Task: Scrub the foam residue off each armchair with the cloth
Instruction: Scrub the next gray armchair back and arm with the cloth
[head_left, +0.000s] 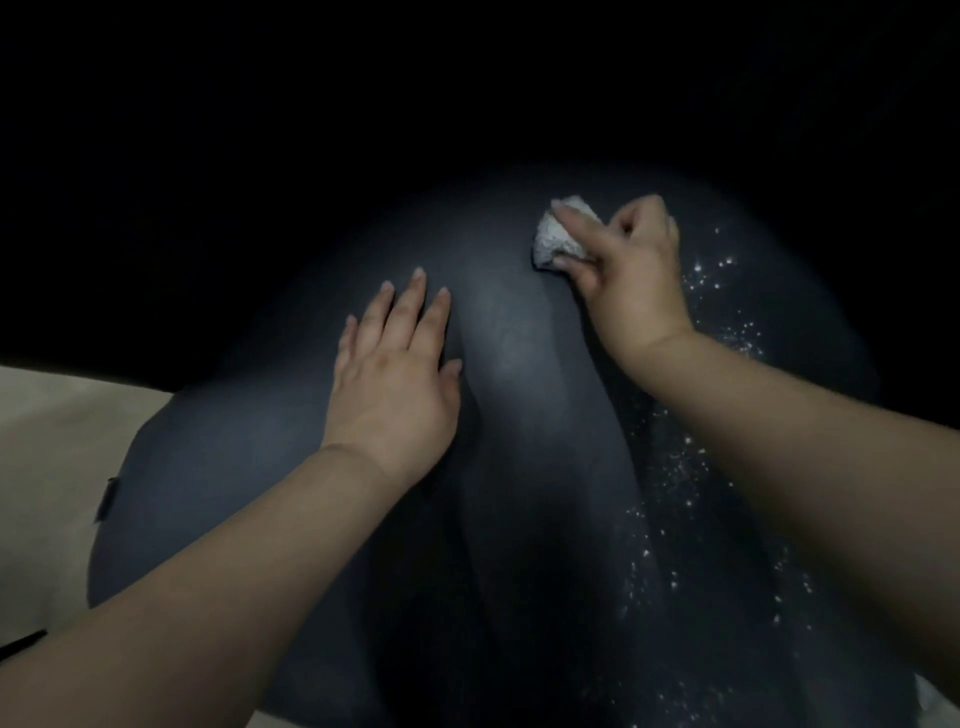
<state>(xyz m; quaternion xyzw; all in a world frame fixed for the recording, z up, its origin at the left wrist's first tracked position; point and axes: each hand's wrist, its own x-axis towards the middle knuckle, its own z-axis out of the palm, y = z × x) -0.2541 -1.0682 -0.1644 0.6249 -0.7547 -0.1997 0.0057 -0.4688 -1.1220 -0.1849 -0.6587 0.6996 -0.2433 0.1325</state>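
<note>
A dark blue-grey padded armchair (519, 332) fills the middle of the view, lit from above. My left hand (397, 371) lies flat on its upholstery with the fingers straight and spread. My right hand (631, 270) grips a crumpled white cloth (556, 236) and holds it against the fabric at the upper right. White foam specks (722, 322) dot the upholstery to the right of that hand, and more foam specks (670, 499) trail down beside my right forearm.
A pale beige floor (47, 467) shows at the lower left beside the chair. Everything beyond the chair's far edge is black and unlit. A small pale patch (940, 701) shows at the bottom right corner.
</note>
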